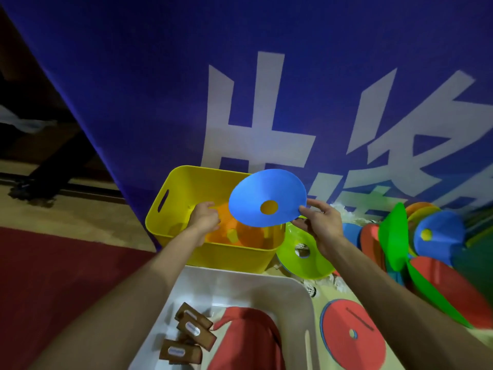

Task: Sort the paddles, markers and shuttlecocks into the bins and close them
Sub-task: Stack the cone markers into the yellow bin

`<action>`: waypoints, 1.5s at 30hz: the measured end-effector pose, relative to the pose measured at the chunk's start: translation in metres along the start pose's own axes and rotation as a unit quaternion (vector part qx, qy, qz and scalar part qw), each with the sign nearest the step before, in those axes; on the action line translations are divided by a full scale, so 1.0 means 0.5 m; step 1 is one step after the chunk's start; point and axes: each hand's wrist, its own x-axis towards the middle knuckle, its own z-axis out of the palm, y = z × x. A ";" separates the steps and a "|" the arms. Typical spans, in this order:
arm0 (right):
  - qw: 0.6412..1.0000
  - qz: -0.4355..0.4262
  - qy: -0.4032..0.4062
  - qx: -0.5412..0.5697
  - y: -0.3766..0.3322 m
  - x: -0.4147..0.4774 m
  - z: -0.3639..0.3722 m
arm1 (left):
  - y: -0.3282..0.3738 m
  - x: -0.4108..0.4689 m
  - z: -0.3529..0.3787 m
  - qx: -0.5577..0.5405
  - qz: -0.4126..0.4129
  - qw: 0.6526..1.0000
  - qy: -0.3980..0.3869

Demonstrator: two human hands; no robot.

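My right hand point(321, 225) pinches the rim of a blue disc marker point(264, 196) and holds it tilted above the yellow bin point(170, 188). Orange markers point(234, 233) lie inside that bin. My left hand point(204, 218) reaches into the yellow bin over the orange markers, fingers curled; whether it holds anything I cannot tell. The white bin point(298, 295) in front holds red paddles point(248, 340) with wooden handles point(196, 329). A lime marker point(301, 260) lies just right of the yellow bin. White shuttlecocks point(313, 289) lie on the floor beside it.
A pile of red, green, blue and orange markers point(416, 241) spreads on the right. A red disc stack point(352, 335) lies right of the white bin. A blue banner point(266, 89) with white characters stands behind the bins. Red mat point(53, 263) at left.
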 end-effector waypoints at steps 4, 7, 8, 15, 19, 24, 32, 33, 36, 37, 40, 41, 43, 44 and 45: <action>0.999 0.003 0.004 -0.043 0.019 0.012 0.035 | 0.016 -0.013 -0.028 -0.008 0.057 0.998 0.039; 0.998 0.009 -0.008 -0.064 0.032 0.025 0.065 | 0.024 -0.028 -0.050 0.000 0.093 0.995 0.032; 0.997 0.013 -0.015 -0.076 0.038 0.031 0.074 | 0.027 -0.034 -0.056 0.005 0.105 0.994 0.035; 0.976 0.021 -0.063 -0.207 0.042 0.035 0.055 | 0.029 -0.068 -0.055 0.024 0.156 0.987 0.029; 0.980 0.004 -0.051 -0.194 0.023 0.035 -0.015 | 0.031 -0.086 -0.012 0.033 0.164 0.986 0.012; 0.975 0.013 -0.049 -0.216 0.012 0.029 -0.136 | 0.045 -0.129 0.086 0.039 0.194 0.980 -0.026; 0.970 0.035 -0.055 -0.235 0.041 0.035 -0.301 | 0.040 -0.183 0.259 0.119 0.212 0.967 -0.079; 0.968 0.033 -0.055 -0.241 0.050 0.041 -0.315 | 0.036 -0.190 0.277 0.124 0.206 0.967 -0.084; 0.960 0.035 -0.055 -0.273 0.093 0.066 -0.346 | 0.021 -0.208 0.321 0.129 0.181 0.971 -0.089; 0.955 0.030 -0.057 -0.290 0.109 0.072 -0.352 | 0.017 -0.213 0.331 0.129 0.176 0.972 -0.085; 0.947 0.039 -0.054 -0.315 0.153 0.093 -0.356 | 0.007 -0.231 0.351 0.121 0.163 0.977 -0.071; 0.944 0.038 -0.053 -0.325 0.164 0.099 -0.355 | 0.005 -0.238 0.355 0.114 0.160 0.978 -0.067; 0.933 0.038 -0.057 -0.353 0.183 0.114 -0.346 | 0.001 -0.248 0.360 0.100 0.156 0.981 -0.053; 0.929 0.043 -0.062 -0.362 0.188 0.121 -0.338 | -0.002 -0.251 0.361 0.091 0.154 0.983 -0.044; 0.927 0.045 -0.063 -0.366 0.197 0.132 -0.331 | -0.005 -0.252 0.362 0.082 0.153 0.984 -0.035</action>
